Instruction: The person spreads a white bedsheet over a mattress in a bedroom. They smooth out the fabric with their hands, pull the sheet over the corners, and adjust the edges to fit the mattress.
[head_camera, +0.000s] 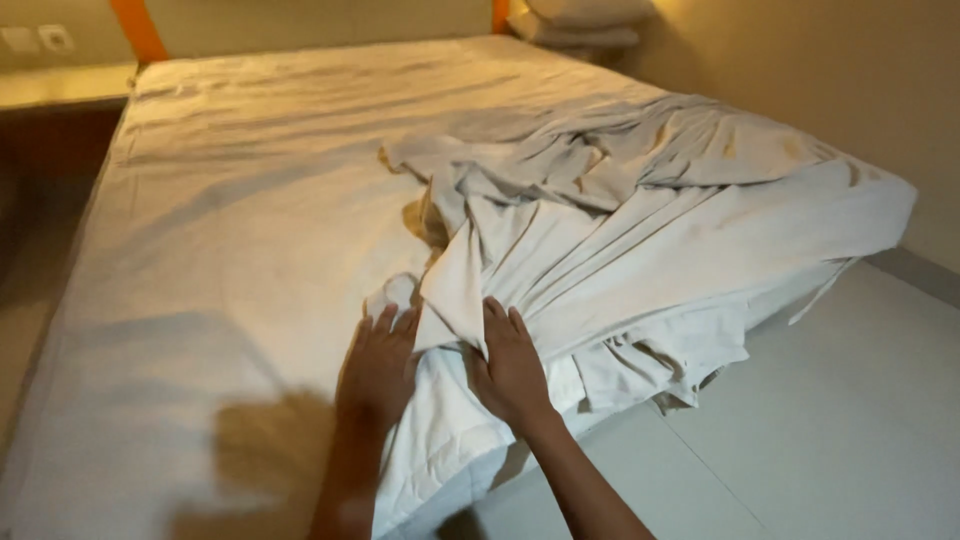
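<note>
At the near corner of a bed, at about six o'clock in the head view, a person's two bare hands press down on bunched white bedding. The left hand (378, 368) lies flat, fingers spread and loose, on the sheet-covered mattress (230, 250), its fingertips touching the near edge of a crumpled white sheet (620, 240). The right hand (512, 368), just beside it toward five o'clock, rests palm down with fingers extended on the gathered folds of that sheet; whether the fingers pinch any cloth underneath cannot be told.

From the hands the loose sheet fans out toward one and two o'clock in long pleats, heaped across the right half of the bed, with its lower edge spilling over the mattress side toward the pale floor (800, 440) at four o'clock. The left half of the mattress stretches smooth toward eleven o'clock.

Farther off, at about one o'clock, stacked pillows (580, 22) sit at the head of the bed against the beige wall (830, 70).
</note>
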